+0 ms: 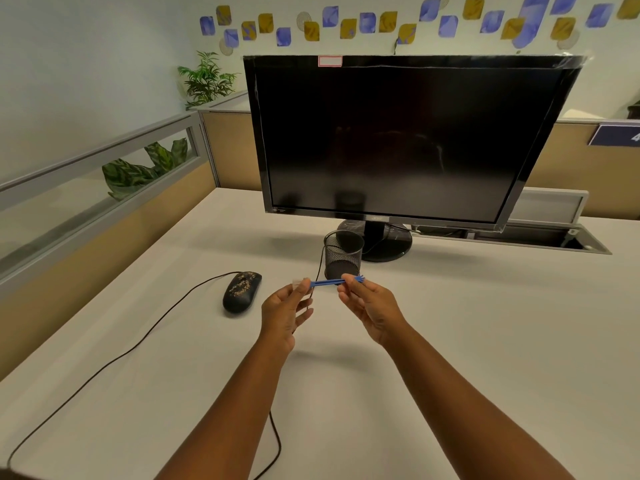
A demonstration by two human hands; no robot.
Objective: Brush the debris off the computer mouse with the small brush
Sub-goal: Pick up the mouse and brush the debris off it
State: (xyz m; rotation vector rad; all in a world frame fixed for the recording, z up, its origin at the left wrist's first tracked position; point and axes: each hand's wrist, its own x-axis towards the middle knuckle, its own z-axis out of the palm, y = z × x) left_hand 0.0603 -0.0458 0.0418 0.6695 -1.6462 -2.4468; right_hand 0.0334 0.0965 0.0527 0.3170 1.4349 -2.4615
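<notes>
A black computer mouse (241,292) lies on the white desk (467,341), left of centre, with brown crumbs scattered over its top. Its dark cable (138,344) loops toward the desk's front. Above the desk, right of the mouse, both hands hold a small blue brush (327,282) level between them. My left hand (282,315) pinches the end with the pale bristles. My right hand (369,306) pinches the other end, where a small blue fork-like tip sticks out. The brush does not touch the mouse.
A black mesh pen cup (344,254) stands just behind the hands. Behind it a large dark monitor (398,140) rises on its round base (384,242). Tan partition walls run along the left and back, with plants beyond them.
</notes>
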